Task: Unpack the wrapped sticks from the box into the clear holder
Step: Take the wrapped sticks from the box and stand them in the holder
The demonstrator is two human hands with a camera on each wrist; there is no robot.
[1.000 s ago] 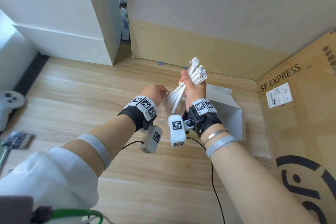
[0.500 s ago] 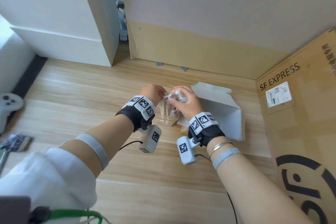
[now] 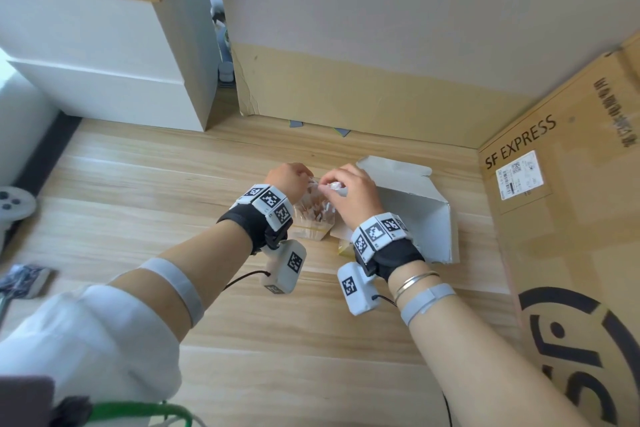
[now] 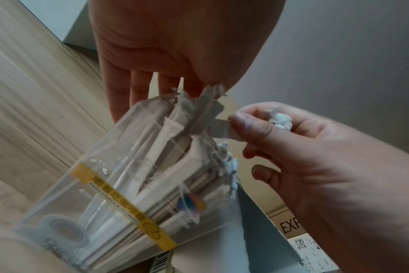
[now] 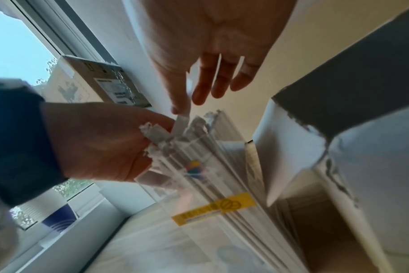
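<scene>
Most of the job looks done: a dense bunch of wrapped sticks (image 4: pixel 175 166) stands in the clear holder (image 3: pixel 310 218), centre of the head view. The right hand (image 3: pixel 349 196) pinches one wrapper end at the top between thumb and forefinger. The left hand (image 3: pixel 289 180) steadies the holder's rim, fingers fairly straight, though its contact is hard to judge. The white box (image 3: pixel 415 204), right of the holder, lies open; its contents are hidden. An SF Express carton (image 3: pixel 568 218) crowds the right edge.

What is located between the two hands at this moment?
In the head view, the clear holder with wrapped sticks stands between left hand and right hand.
</scene>
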